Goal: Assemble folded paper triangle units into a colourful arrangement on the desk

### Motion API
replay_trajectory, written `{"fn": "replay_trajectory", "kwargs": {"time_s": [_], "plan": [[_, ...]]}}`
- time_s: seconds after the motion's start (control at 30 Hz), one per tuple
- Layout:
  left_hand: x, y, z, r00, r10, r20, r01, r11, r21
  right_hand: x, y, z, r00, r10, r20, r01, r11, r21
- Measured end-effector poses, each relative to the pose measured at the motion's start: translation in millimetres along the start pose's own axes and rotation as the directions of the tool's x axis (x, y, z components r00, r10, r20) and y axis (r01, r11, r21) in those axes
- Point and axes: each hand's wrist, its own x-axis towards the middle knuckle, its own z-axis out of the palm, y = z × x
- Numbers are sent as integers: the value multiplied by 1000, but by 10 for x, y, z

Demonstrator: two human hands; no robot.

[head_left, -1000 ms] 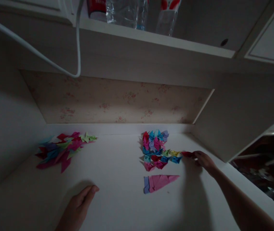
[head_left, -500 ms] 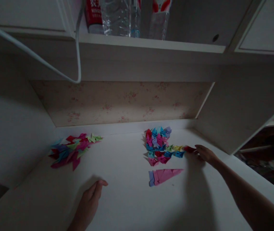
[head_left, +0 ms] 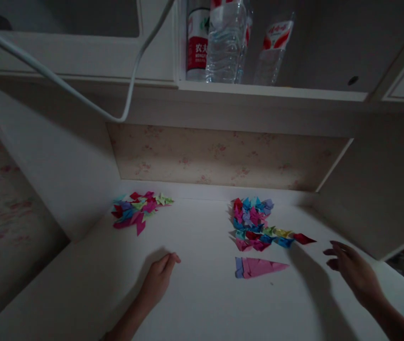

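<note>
My right hand is off to the right with its fingers apart and nothing between them. Just left of its fingertips lies a red folded-paper piece, its point facing right. It ends a row that runs from a cluster of colourful folded-paper pieces by way of a yellow piece and a green one. Below the cluster is a flat pink-and-purple folded-paper wedge. My left hand rests on the white desktop with fingers curled closed, no object showing in it.
A loose pile of folded-paper pieces lies at the back left. Above, a shelf holds clear plastic bottles and a red-and-white container. A white cable hangs at the upper left. Side panels border the desktop.
My right hand has let go of the red folded-paper piece and drawn back to the right, fingers spreading. The left hand keeps its curled pose. The camera view has shifted.
</note>
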Motion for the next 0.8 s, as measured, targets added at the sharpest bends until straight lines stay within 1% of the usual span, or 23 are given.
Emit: {"fn": "replay_trajectory", "kwargs": {"time_s": [0.07, 0.13, 0.23, 0.27, 0.3, 0.37, 0.4, 0.43, 0.47, 0.53, 0.6, 0.67, 0.73, 0.8], "plan": [[0, -15, 2, 1000, 15, 10, -15, 1000, 0, -300, -137, 45, 992, 29, 121, -40, 995, 87], [3, -51, 19, 999, 41, 20, -41, 999, 5, -643, -266, 152, 982, 30, 187, -59, 986, 153], [19, -120, 52, 996, 85, 21, -86, 996, 28, -1214, -490, 443, 952, 6, 306, -96, 955, 280], [35, -143, 54, 995, 98, 10, -98, 994, 51, -1408, -581, 570, 932, -10, 363, -122, 933, 337], [59, -167, 46, 994, 108, -9, -106, 990, 94, -1596, -680, 705, 908, -22, 418, -156, 908, 388], [146, -213, -13, 991, 113, -69, -89, 955, 284, -1934, -889, 981, 848, -44, 529, -231, 867, 442], [210, -235, -67, 988, 112, -107, -61, 916, 396, -2075, -989, 1110, 810, -60, 584, -258, 857, 445], [288, -255, -137, 983, 111, -144, -25, 867, 497, -2192, -1079, 1227, 784, -90, 615, -259, 853, 454], [377, -271, -220, 978, 110, -176, 12, 818, 575, -2285, -1154, 1327, 765, -121, 632, -246, 853, 460], [577, -286, -404, 970, 111, -216, 59, 755, 654, -2396, -1249, 1465, 733, -190, 653, -164, 882, 441], [787, -274, -577, 965, 130, -227, 70, 705, 705, -2429, -1274, 1523, 693, -255, 674, -59, 912, 407], [987, -233, -700, 959, 175, -224, 62, 641, 765, -2414, -1252, 1527, 662, -296, 689, 12, 923, 385], [1172, -174, -753, 952, 227, -205, 38, 577, 816, -2383, -1214, 1517, 655, -296, 695, 23, 928, 373], [1346, -109, -735, 949, 268, -163, -1, 522, 853, -2354, -1183, 1522, 668, -268, 694, -6, 931, 366]]}}
